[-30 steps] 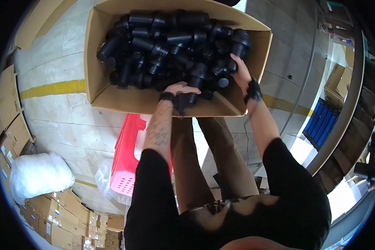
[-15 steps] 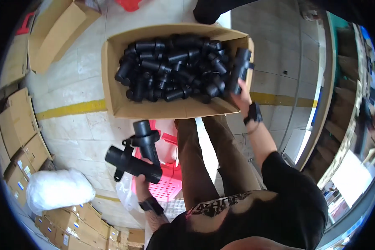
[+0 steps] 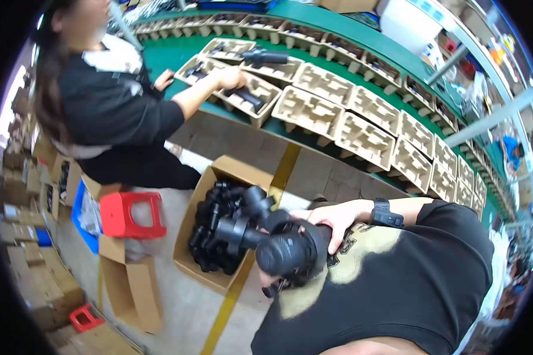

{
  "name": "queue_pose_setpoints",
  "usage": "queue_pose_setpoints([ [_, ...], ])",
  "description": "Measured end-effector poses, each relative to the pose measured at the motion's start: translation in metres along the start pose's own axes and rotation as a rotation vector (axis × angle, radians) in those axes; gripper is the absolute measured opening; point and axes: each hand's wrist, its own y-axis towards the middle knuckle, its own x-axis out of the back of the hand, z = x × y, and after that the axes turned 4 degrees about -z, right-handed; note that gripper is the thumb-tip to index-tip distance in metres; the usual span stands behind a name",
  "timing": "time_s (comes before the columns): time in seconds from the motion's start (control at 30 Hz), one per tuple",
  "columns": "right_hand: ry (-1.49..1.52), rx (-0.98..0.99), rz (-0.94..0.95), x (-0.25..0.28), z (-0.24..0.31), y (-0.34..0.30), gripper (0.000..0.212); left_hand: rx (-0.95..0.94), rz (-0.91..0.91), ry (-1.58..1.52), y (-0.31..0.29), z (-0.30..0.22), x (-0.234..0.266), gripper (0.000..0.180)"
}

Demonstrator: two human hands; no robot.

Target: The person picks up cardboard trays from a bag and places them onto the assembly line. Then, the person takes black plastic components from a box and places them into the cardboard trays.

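Note:
Several black tubes with ring collars (image 3: 287,251) are bunched close to my chest. My right hand (image 3: 328,220) curls over the near end of this bunch, its thumb pressed along a tube. Only a little of my left hand (image 3: 268,280) shows, under the large near tube; the rest is hidden behind the bunch, and it seems to support it from below. Past the tubes is an open cardboard box (image 3: 186,251) on the floor, filled with more black tubes (image 3: 210,219). The held tubes overlap its right side in view.
A co-worker's hand (image 3: 232,78) is at a black tube in a moulded tray on the green workbench (image 3: 177,50). Beige trays (image 3: 311,112) line the bench. A red stool (image 3: 115,216), blue bin (image 3: 84,222) and open carton (image 3: 139,290) stand left.
The view has swung round to the workbench and co-worker. My hands, apart before with tubes in each, are now together at my chest around the bunch. The right hand has left the box.

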Motion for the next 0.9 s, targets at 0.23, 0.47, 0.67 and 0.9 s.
queue_pose_setpoints([
  [0.23, 0.041, 0.114, 0.006, 0.003, 0.035, -0.114, 0.068, 0.122, 0.344, 0.159, 0.040, -0.013, -0.124, 0.062],
  [0.47, 0.318, -0.084, -0.051, 0.035, 0.048, -0.230, 0.076, 0.244, 0.510, 0.224, 0.054, 0.057, -0.259, 0.062],
  [0.67, 0.115, 0.224, -0.081, 0.068, 0.040, -0.243, 0.083, 0.347, 0.624, 0.290, 0.064, 0.091, -0.326, 0.063],
  [0.9, -0.045, 0.111, -0.203, 0.103, 0.095, -0.245, 0.077, 0.268, 0.653, 0.268, 0.070, 0.064, -0.341, 0.063],
])
